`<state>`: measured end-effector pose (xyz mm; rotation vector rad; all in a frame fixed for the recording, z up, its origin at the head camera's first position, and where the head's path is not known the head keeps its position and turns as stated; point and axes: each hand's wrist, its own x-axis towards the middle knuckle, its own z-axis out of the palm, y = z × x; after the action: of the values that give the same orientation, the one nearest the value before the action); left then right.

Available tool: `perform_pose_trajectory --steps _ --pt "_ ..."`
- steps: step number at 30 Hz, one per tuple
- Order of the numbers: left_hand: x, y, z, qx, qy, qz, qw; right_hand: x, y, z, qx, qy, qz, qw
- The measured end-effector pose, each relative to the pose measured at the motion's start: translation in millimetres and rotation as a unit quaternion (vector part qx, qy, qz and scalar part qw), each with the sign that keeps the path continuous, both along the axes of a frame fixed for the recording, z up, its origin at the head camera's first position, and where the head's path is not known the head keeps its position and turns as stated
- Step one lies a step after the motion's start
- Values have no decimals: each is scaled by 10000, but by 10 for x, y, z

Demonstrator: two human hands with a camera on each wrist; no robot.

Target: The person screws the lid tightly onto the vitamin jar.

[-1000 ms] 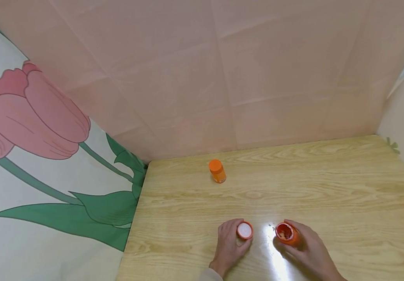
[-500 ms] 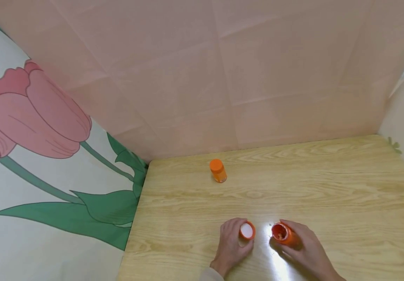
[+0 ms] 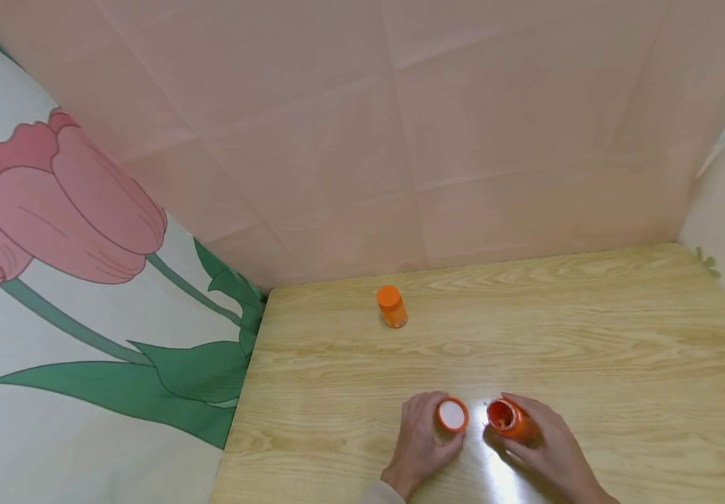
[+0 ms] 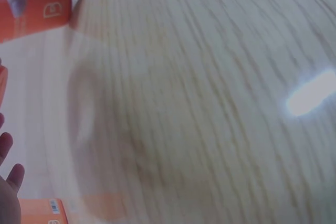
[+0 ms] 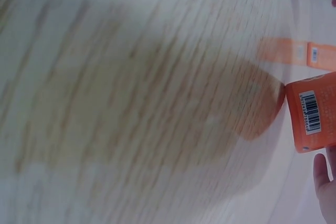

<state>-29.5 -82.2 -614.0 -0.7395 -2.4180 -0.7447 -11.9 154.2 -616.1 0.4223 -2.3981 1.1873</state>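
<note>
My left hand [image 3: 421, 434] pinches an orange screw cap [image 3: 453, 415] between thumb and fingers, its white inner side facing up. To the right, my right hand [image 3: 545, 437] grips an uncapped orange bottle [image 3: 514, 420] around its side. The bottle tilts toward the cap, and its open mouth shows a few small pieces inside. In the right wrist view, the lower end of the bottle [image 5: 313, 113], with a barcode label, is right at the tabletop, fingers beside it. The left wrist view catches the held bottle [image 4: 39, 11] and fingertips [image 4: 16, 177] of my left hand.
A second orange bottle [image 3: 392, 306], with its cap on, stands upright toward the back of the wood-grain table [image 3: 589, 336]. Behind the table hangs a pinkish cloth [image 3: 337, 140]. A tulip-printed cloth [image 3: 117, 392] borders the left side.
My left hand has moved right with the cap, closer to the bottle. The bottle in my right hand has shifted slightly left and tipped a little more toward the cap.
</note>
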Motion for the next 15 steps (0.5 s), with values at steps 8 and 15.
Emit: perform_pose_trajectory --steps 8,15 --pt "-6 50 56 75 25 -82 9999 -2 -10 -5 -95 -192 -6 9998" --pt "-2 77 95 -14 -56 -147 9999 -25 -21 2 -64 79 135 9999"
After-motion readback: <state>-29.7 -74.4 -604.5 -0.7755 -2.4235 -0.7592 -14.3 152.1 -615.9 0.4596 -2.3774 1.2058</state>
